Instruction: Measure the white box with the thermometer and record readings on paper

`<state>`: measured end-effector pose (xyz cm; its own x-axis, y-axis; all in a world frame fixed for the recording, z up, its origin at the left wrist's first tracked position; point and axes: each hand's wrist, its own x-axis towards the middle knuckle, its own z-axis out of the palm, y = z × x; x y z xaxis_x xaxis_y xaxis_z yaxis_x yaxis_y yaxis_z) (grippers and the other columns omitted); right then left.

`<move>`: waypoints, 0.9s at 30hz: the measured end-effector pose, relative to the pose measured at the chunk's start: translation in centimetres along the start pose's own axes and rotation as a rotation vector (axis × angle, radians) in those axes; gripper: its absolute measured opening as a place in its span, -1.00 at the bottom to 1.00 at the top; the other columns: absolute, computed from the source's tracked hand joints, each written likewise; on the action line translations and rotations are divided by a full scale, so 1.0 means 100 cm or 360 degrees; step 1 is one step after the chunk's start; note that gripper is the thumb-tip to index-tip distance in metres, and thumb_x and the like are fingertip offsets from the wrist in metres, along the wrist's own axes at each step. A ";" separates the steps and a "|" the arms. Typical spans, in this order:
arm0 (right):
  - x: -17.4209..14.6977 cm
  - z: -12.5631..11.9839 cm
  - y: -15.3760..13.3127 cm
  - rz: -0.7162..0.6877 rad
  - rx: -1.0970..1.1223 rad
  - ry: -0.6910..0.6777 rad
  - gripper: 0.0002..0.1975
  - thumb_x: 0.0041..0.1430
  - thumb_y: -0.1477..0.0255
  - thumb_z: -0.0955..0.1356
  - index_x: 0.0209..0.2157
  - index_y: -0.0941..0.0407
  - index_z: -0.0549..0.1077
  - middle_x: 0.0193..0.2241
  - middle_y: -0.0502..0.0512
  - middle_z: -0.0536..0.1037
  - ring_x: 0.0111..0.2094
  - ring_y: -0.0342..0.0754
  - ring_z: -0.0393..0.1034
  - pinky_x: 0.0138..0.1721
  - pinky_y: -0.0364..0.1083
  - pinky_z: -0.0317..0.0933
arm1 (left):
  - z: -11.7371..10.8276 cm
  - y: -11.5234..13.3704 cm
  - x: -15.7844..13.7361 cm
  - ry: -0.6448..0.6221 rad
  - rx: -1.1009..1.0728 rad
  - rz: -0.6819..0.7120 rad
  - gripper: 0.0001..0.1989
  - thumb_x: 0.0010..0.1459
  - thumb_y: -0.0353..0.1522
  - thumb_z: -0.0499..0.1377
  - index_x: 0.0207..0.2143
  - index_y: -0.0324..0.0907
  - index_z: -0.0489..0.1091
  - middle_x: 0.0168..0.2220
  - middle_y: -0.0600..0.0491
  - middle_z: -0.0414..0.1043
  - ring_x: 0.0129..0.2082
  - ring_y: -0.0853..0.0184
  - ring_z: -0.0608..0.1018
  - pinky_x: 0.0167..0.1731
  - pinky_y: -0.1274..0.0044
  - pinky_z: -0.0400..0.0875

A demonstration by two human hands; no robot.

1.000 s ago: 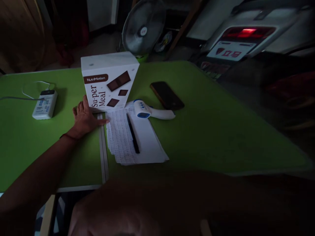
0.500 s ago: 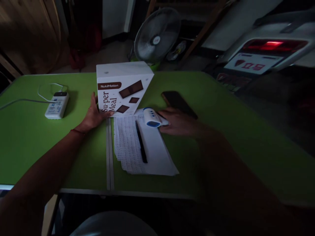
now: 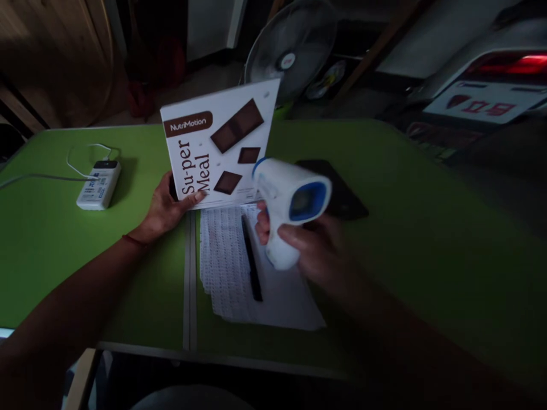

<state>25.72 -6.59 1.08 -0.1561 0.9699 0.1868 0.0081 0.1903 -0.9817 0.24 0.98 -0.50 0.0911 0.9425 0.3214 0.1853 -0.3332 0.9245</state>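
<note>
Left hand [image 3: 164,208] grips the tilted white box [image 3: 217,148] at its lower corner; right hand [image 3: 307,250], raised above the desk [image 3: 405,228], clasps the thermometer [image 3: 290,202] handle.

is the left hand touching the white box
Touching. The head view shows the left hand gripping the lower left corner of the white box, thumb across its front.
</note>
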 end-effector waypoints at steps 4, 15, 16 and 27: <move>-0.001 0.023 0.001 0.0169 0.0256 -0.0061 -0.68 0.05 0.11 0.50 -0.46 0.05 0.47 -0.53 -0.01 0.47 -0.52 -0.11 0.35 -0.49 -0.08 0.30 | 0.000 0.005 -0.006 -0.0072 0.0117 -0.0104 -0.33 -0.02 0.06 0.42 -0.02 -0.15 0.38 0.01 -0.17 0.59 -0.01 -0.02 0.62 -0.01 0.10 0.59; 0.001 0.036 0.025 0.0301 0.0135 -0.0053 -0.63 0.10 0.04 0.49 -0.39 0.06 0.50 -0.41 0.06 0.57 -0.37 -0.03 0.46 -0.31 -0.01 0.40 | -0.003 0.009 -0.008 -0.0163 0.0305 -0.0052 -0.39 0.12 0.08 0.30 0.02 -0.16 0.41 -0.02 -0.13 0.61 -0.06 0.03 0.63 -0.05 0.16 0.59; 0.001 0.036 0.026 0.0309 0.0141 -0.0057 -0.62 0.11 0.03 0.49 -0.38 0.06 0.50 -0.40 0.07 0.57 -0.36 -0.02 0.46 -0.30 -0.01 0.40 | -0.003 0.010 -0.007 -0.0165 0.0309 -0.0064 -0.39 0.12 0.08 0.30 0.02 -0.17 0.41 -0.02 -0.14 0.61 -0.05 0.03 0.63 -0.04 0.16 0.59; 0.003 0.034 0.022 0.0313 0.0193 -0.0088 -0.58 0.07 -0.02 0.52 -0.37 0.06 0.52 -0.40 0.06 0.57 -0.37 -0.03 0.47 -0.28 0.00 0.40 | -0.005 0.016 -0.005 -0.0191 0.0328 -0.0081 -0.40 0.12 0.08 0.31 0.01 -0.16 0.43 -0.02 -0.11 0.62 -0.06 0.04 0.65 -0.03 0.17 0.61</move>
<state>22.28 -6.39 -1.17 -0.2172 0.9761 -0.0073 -0.0749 -0.0241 -0.9969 -0.01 -0.03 0.90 0.1897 0.9526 0.2378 0.3870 -0.2951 0.8736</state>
